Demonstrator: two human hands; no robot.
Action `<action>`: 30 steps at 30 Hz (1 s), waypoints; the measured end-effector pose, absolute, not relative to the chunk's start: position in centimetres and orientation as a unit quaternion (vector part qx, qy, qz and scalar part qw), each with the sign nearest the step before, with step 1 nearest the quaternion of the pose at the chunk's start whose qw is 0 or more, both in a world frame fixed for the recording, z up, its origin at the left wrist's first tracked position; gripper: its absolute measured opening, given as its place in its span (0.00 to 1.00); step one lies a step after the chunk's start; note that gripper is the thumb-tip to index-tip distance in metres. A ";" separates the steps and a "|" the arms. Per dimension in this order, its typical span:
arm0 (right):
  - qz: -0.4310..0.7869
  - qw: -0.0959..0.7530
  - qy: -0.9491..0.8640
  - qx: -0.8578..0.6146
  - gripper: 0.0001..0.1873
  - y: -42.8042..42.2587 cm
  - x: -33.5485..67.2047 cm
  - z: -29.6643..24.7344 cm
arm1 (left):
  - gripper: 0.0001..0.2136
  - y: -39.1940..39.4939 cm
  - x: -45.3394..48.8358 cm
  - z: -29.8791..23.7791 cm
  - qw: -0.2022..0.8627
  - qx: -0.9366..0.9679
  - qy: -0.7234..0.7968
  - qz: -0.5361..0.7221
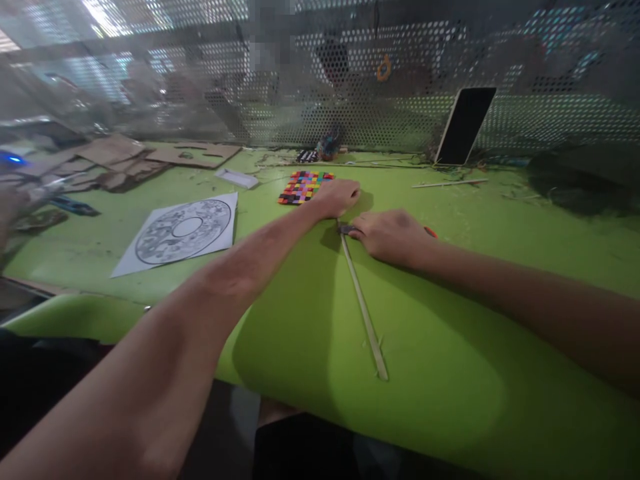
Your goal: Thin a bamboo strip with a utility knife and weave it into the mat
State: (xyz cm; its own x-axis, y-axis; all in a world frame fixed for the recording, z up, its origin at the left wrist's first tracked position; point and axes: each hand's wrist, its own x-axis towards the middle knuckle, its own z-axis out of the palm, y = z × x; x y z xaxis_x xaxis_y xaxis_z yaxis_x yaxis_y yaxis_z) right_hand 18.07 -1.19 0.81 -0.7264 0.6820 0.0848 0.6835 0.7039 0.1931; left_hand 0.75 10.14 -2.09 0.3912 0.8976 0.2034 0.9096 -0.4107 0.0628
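Our left hand point(337, 197) lay closed on the far end of the bamboo strip point(364, 310) flat on the green desk point(450, 373); our right hand point(387, 235) gripped an orange-handled blade point(430, 232) against it. We judged steady pinning and shallow strokes best.

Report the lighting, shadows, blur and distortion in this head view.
Head view: wide-angle bending at the edges; glare on the perforated screen top left; left hand and right hand cast soft shadows on the green table; background hazy, near forearms blurred.
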 end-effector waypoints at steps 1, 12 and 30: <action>-0.106 -0.003 -0.924 -0.367 0.24 -1.3 18.0 0.9 | 0.16 10.1 0.7 -2.1 0.028 -0.834 -0.542 -0.104; -0.128 -0.010 -0.932 -0.340 0.23 -1.3 18.3 0.8 | 0.17 10.4 0.7 -2.2 0.018 -0.839 -0.534 -0.107; -0.125 -0.023 -0.932 -0.339 0.22 -1.7 18.6 0.8 | 0.18 10.2 0.5 -2.3 0.036 -0.843 -0.529 -0.091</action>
